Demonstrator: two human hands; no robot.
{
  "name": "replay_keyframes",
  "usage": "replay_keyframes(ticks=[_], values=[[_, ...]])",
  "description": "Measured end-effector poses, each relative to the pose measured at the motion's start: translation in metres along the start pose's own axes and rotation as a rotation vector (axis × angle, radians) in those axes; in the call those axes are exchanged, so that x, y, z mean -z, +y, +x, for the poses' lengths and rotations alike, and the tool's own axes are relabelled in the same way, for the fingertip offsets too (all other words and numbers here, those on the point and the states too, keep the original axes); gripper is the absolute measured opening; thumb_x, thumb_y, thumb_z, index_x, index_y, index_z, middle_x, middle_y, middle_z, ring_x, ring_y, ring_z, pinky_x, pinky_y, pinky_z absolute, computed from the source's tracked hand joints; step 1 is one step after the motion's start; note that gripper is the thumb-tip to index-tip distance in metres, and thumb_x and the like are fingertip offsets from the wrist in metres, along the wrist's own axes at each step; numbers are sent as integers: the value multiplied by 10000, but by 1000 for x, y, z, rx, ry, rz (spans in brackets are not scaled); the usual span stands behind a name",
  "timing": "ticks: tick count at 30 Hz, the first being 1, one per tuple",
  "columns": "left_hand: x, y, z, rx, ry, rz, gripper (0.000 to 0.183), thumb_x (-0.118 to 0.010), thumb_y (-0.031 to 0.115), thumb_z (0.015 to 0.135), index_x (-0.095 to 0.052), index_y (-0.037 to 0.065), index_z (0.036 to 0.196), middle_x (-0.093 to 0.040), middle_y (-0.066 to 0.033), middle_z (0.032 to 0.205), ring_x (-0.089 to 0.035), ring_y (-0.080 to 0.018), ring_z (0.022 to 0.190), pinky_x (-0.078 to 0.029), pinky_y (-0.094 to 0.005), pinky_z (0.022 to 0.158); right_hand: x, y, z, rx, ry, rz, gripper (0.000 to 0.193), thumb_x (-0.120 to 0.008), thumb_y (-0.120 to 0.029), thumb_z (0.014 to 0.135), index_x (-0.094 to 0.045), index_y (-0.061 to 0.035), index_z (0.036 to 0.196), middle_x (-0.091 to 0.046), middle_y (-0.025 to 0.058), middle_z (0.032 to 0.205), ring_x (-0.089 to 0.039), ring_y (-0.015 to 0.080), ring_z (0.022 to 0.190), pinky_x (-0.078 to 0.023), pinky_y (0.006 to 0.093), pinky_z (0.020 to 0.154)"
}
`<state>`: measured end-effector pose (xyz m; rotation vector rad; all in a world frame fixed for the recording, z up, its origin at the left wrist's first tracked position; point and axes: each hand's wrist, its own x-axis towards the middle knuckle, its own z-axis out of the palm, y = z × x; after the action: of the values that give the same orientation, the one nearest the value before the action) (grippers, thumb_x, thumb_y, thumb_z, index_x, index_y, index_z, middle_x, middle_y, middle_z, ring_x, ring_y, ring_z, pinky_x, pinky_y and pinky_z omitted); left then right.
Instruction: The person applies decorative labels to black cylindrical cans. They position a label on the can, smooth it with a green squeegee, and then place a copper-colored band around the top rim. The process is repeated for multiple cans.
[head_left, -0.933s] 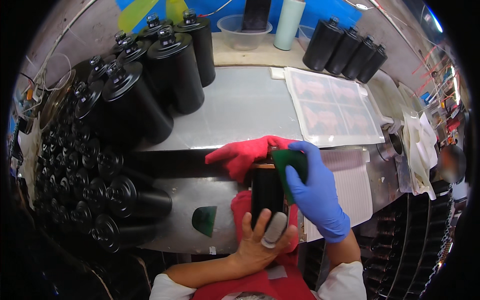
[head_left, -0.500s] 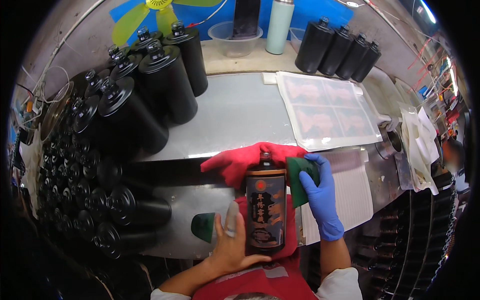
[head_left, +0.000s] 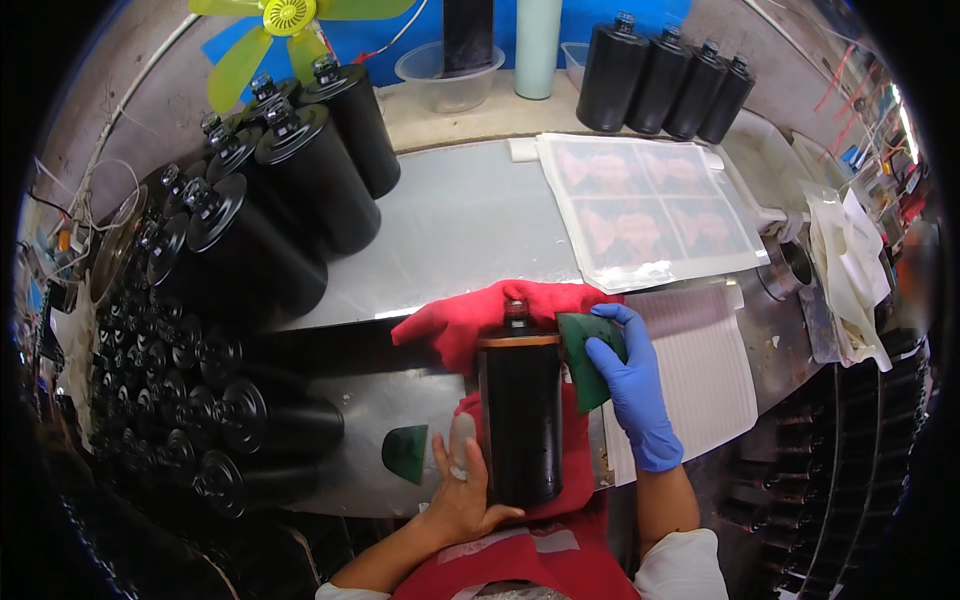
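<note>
A black bottle (head_left: 522, 425) with a clear glass neck and an orange band at the shoulder lies on a red cloth (head_left: 440, 325), its neck away from me. My left hand (head_left: 462, 497) is bare apart from a pale covering on one finger. Its fingers are stretched and spread along the bottle's lower left side, the thumb near the base. My right hand (head_left: 628, 385), in a blue glove, is closed on a green scraper (head_left: 580, 350) beside the bottle's upper right side. Another green scraper (head_left: 405, 453) rests on the metal table to the left of my left hand.
Several black bottles (head_left: 325, 185) stand at the left, with more lying below them. Others (head_left: 612, 80) stand on the back ledge near a plastic bowl (head_left: 450, 92) and a green fan (head_left: 290, 15). Printed sheets (head_left: 650, 205) and a lined white sheet (head_left: 690, 365) lie at the right.
The bottle has turned about its length, so its printed face no longer shows and a plain black side faces up. Both hands stay close to where they were.
</note>
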<state>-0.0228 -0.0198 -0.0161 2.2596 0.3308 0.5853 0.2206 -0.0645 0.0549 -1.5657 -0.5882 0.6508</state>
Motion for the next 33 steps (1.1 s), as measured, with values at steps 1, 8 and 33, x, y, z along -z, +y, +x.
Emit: replay_keyframes(ticks=[1, 8, 33], values=[[8, 12, 3, 27, 27, 43, 1121, -671, 502, 752, 83, 33, 1435, -24, -370, 1431, -85, -532, 1330, 33, -652, 1013, -2, -9, 0, 68, -5, -43, 330, -569, -81, 854, -468, -43, 1166, -545, 72, 1074, -543, 141, 967, -447, 274, 848], [1, 46, 39, -174, -55, 568, 601, -622, 411, 805, -471, 139, 1319, -424, -173, 1357, -266, -388, 1330, 26, -601, 1054, -27, -35, -1, 183, -69, -267, 333, -579, -123, 856, -472, -77, 1168, -589, 130, 1027, -597, 216, 947, -467, 309, 813], [8, 27, 24, 47, -63, 35, 1129, -766, 140, 715, 118, -81, 1382, -554, -216, 1165, -623, -307, 973, -490, -363, 823, 5, 4, -8, 55, -30, 86, 330, -606, -75, 839, -494, -41, 1148, -563, 67, 1035, -553, 122, 920, -461, 248, 787]])
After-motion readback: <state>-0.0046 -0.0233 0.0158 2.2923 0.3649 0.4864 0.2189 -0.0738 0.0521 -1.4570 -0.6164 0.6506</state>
